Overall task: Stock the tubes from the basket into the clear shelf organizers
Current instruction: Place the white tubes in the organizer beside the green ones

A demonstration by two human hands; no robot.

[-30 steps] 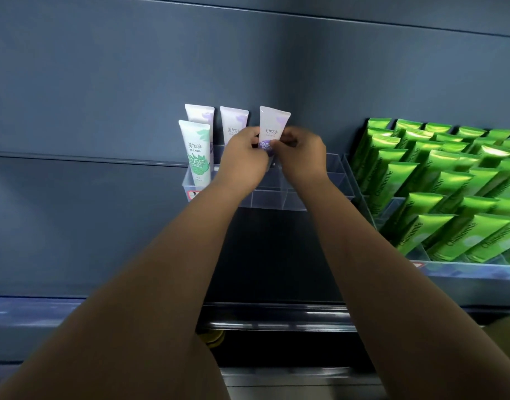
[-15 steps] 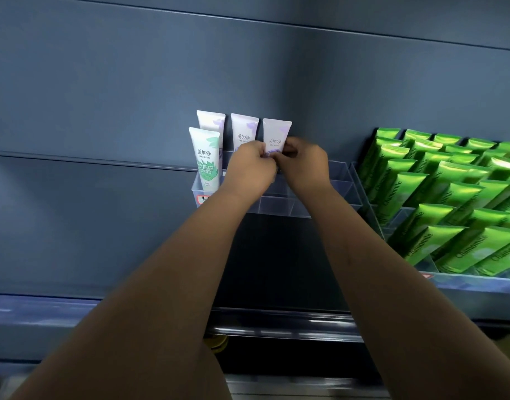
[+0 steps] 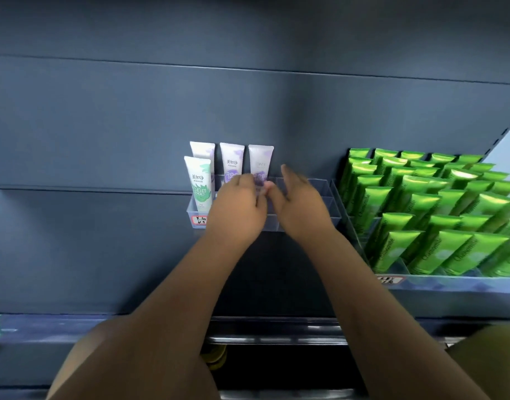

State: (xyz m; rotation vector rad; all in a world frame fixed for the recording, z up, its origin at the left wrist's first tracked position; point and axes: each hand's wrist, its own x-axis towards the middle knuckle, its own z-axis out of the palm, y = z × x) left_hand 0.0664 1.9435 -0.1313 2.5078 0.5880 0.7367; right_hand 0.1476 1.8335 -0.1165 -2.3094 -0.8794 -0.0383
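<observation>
Purple tube (image 3: 261, 163) upright in back row of clear organizer (image 3: 320, 197).
Left hand (image 3: 239, 206) fingers curl at its base; grip or mere touch cannot be told. Right hand (image 3: 298, 203) fingers spread, holding nothing. Risk: a careless brush tips it onto the neighbouring tubes (image 3: 232, 160).

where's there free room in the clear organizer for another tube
Free: the empty right-end compartments of the clear organizer, between the rightmost purple tube and the green tubes. Middle front cells are hidden behind the left hand and right hand. Crowded: the left end by the green-white tube, and the green block.
</observation>
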